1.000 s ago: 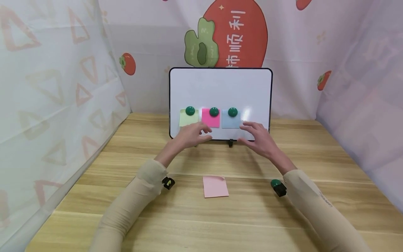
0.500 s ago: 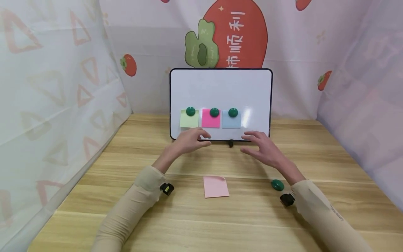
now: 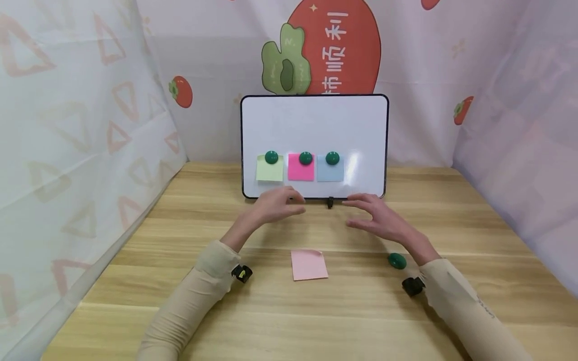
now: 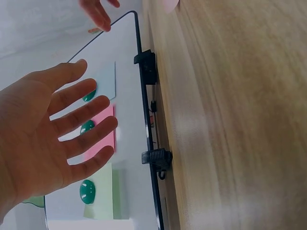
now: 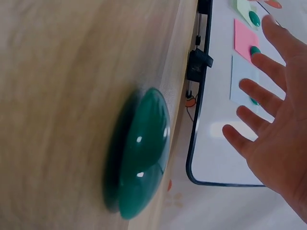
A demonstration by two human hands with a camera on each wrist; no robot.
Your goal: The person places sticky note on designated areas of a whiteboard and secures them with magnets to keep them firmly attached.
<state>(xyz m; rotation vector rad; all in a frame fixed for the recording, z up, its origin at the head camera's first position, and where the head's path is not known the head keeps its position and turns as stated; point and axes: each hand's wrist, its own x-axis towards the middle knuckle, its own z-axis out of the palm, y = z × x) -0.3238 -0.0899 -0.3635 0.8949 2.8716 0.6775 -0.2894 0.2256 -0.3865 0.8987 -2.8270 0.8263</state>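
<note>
Both hands hover over the table in front of a whiteboard (image 3: 311, 120), holding nothing. My left hand (image 3: 276, 204) is near the board's lower edge, fingers spread and gently bent. Opposite it, my right hand (image 3: 376, 216) has its fingers apart, palm turned inward. On the board, green round magnets pin a light green sticky note (image 3: 269, 171), a bright pink sticky note (image 3: 299, 170) and a blue sticky note (image 3: 330, 171). A pale pink sticky note (image 3: 309, 264) lies on the table between the forearms. One loose green magnet (image 3: 397, 260) lies beside the right wrist, large in the right wrist view.
Black clips (image 4: 157, 159) support the board's lower edge on the wooden table (image 3: 280, 321). Behind the board hangs a printed cloth (image 3: 217, 60), and further cloth walls stand at left and right.
Both hands have drawn back and down from the board, the right one also slightly outward. The loose green magnet beside the right wrist now shows fully. The notes stay put.
</note>
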